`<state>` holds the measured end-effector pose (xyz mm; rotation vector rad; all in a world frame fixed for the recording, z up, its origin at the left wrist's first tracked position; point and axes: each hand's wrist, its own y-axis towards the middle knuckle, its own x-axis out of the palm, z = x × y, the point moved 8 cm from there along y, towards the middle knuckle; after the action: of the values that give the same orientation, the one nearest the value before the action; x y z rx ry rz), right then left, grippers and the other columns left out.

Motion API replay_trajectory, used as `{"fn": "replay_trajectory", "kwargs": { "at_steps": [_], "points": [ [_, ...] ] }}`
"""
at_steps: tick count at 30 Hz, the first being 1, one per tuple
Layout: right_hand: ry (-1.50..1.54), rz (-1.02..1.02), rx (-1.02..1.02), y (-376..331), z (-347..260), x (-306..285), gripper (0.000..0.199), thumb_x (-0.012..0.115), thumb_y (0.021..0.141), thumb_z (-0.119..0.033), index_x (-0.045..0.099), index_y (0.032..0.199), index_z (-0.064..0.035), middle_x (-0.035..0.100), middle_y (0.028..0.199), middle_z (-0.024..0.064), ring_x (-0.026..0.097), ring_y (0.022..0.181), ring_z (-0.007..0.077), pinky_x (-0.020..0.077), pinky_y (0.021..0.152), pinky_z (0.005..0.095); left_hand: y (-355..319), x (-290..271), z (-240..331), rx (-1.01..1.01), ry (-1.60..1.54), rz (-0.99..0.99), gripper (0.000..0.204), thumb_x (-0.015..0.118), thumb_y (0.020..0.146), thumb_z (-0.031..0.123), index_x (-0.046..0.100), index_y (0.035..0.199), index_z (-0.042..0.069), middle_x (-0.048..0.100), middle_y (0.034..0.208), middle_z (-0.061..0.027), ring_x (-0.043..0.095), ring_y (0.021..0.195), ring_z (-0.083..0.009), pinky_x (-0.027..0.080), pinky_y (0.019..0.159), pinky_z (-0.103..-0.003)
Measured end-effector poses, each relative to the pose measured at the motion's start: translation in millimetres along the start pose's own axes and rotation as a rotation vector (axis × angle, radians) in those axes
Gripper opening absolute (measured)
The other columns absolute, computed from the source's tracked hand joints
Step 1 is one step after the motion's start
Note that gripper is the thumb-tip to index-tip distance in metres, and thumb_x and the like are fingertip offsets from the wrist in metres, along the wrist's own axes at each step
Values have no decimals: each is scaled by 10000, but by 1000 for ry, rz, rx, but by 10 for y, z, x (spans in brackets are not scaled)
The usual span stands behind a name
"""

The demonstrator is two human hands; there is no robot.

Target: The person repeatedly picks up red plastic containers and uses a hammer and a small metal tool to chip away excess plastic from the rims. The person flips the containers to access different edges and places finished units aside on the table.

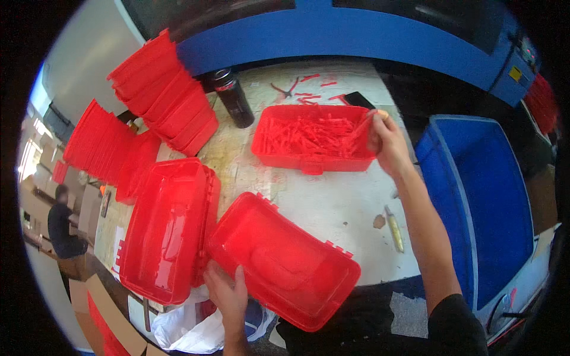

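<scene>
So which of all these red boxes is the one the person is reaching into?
Start at the pale worktable and look to its far side, just right of the black bottle. The red tray there is the one the right hand reaches into. Unlike the empty red shells nearer the person, it is filled with small red strips.

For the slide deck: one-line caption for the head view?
Left hand grips a red lid at the bench edge; right hand pinches a red strip over a tray of strips.
</scene>
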<state>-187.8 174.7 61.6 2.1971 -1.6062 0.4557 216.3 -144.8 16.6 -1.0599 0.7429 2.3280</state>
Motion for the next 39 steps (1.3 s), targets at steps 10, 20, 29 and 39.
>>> {"fn": "replay_trajectory", "kwargs": {
  "at_steps": [10, 20, 29, 39],
  "points": [
    [411, -312, 313, -2416, 64, 180, 315, 686, 897, -260, 535, 1098, -70, 601, 887, 106, 620, 750, 184, 570, 636, 363, 377, 242, 566, 199, -590, -574, 719, 611, 801, 37, 392, 1484, -9, 530, 1419, -252, 511, 1334, -340, 385, 1116, -396],
    [-1165, -129, -451, -3334, -386, 171, 127, 611, 931, -33, 648, 1052, -40, 642, 856, 145, 657, 684, 301, 529, 624, 369, -703, 552, 3220, 1226, 842, -432, 221, 604, 878, 107, 766, 1027, 80, 749, 997, -144, 725, 971, -302, 558, 842, -531],
    [-1639, -235, -236, -3369, 573, 18, 315, 698, 807, -118, 608, 1104, -62, 663, 987, 130, 679, 800, 309, 566, 620, 415, -1836, 1292, 3164, 1701, 1269, -411, 338, 526, 977, 236, 700, 1247, 129, 714, 1193, -101, 659, 1123, -273, 466, 929, -662],
    [-1689, -221, -145, -3452, 848, -30, 316, 613, 868, -75, 608, 1183, -42, 646, 857, 129, 700, 761, 278, 569, 594, 390, -1576, -784, 2181, 1252, -632, 42, 438, 739, 747, 157, 587, 1130, 6, 608, 1150, -147, 574, 1166, -278, 395, 1098, -461]
  ]
}}
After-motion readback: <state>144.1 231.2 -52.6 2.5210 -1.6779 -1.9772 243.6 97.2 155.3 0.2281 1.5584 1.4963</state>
